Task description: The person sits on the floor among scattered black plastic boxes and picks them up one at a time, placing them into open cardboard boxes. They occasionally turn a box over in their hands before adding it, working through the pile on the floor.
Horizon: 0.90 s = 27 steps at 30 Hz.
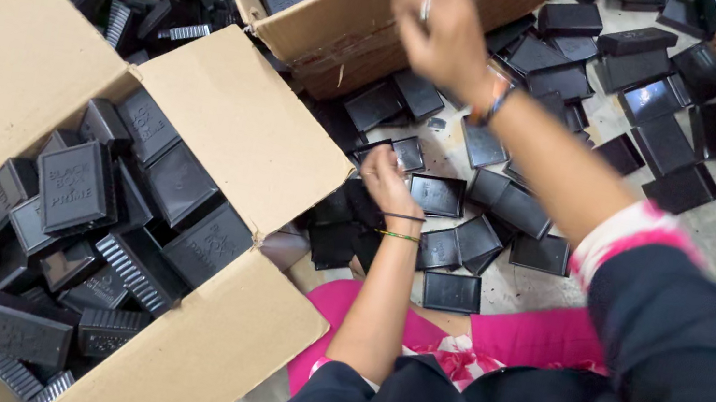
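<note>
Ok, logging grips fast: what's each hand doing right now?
Left hand: fingers curled down onto the black plastic trays on the floor; a firm grip cannot be told.
Right hand: raised, blurred, pinching something thin; what it is cannot be told.

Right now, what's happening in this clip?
A person sits on the floor among scattered black plastic trays. Their left hand rests on the pile in front of them, while the right hand is raised, blurred, over a cardboard box holding more trays. A second open carton at the left is full of black boxes. Other people's hands show at the top corners.
</note>
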Tool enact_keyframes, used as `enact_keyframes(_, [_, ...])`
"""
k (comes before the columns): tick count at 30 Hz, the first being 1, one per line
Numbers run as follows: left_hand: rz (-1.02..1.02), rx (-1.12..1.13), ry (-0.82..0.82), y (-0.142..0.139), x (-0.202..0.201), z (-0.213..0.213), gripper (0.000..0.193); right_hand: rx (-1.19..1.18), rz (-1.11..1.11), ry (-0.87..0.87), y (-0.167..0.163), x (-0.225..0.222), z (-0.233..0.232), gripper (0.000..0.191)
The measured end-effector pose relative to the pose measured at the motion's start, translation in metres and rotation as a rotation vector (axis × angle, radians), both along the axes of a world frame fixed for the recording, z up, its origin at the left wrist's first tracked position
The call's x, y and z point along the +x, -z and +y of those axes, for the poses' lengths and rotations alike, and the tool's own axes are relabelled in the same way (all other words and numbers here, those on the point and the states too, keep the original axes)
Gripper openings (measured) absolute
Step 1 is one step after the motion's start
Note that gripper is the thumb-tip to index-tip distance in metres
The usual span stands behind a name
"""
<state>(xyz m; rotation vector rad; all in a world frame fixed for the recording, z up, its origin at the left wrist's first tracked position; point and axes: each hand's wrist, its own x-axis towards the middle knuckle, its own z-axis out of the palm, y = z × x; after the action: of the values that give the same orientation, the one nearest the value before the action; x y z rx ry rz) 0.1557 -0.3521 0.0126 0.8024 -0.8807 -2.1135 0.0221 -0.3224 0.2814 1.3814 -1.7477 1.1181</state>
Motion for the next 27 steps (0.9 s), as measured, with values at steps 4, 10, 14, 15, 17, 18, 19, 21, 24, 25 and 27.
enact_keyframes(4, [-0.164,-0.087,-0.106,-0.024,0.009,-0.016,0.026,-0.091,-0.434,0.141,0.132,0.060,0.015,0.013])
enact_keyframes(10, [-0.049,-0.132,-0.105,-0.037,0.010,-0.014,0.026,0.547,-0.608,-0.025,0.227,0.128,0.028,0.083])
enact_keyframes(14, [-0.042,-0.114,-0.023,-0.027,0.005,-0.011,0.022,0.738,-0.467,0.044,0.230,0.137,0.034,0.085])
enact_keyframes(15, [-0.051,-0.116,0.006,-0.026,0.006,-0.011,0.021,0.814,-0.510,0.076,0.230,0.138,0.037,0.081])
enact_keyframes(17, [-0.099,-0.162,0.013,-0.024,0.008,-0.011,0.021,0.815,-0.568,0.074,0.228,0.140,0.047,0.077])
enact_keyframes(18, [-0.124,-0.186,0.017,-0.024,0.010,-0.011,0.021,0.737,-0.578,0.043,0.227,0.141,0.053,0.077])
enact_keyframes(19, [-0.126,-0.166,0.023,-0.024,0.012,-0.010,0.022,0.658,-0.585,0.014,0.226,0.144,0.059,0.077])
enact_keyframes(21, [-0.119,-0.127,0.032,-0.027,0.013,-0.008,0.022,0.776,-0.697,0.160,0.223,0.151,0.072,0.072])
enact_keyframes(24, [-0.093,-0.126,0.053,-0.030,0.012,-0.002,0.024,0.773,-0.867,0.270,0.220,0.160,0.094,0.064])
enact_keyframes(25, [-0.115,-0.119,0.078,-0.032,0.010,-0.001,0.024,0.738,-0.918,0.285,0.220,0.159,0.101,0.061])
enact_keyframes(27, [-0.161,-0.108,0.122,-0.033,0.009,0.003,0.024,0.695,-0.877,0.323,0.222,0.157,0.116,0.050])
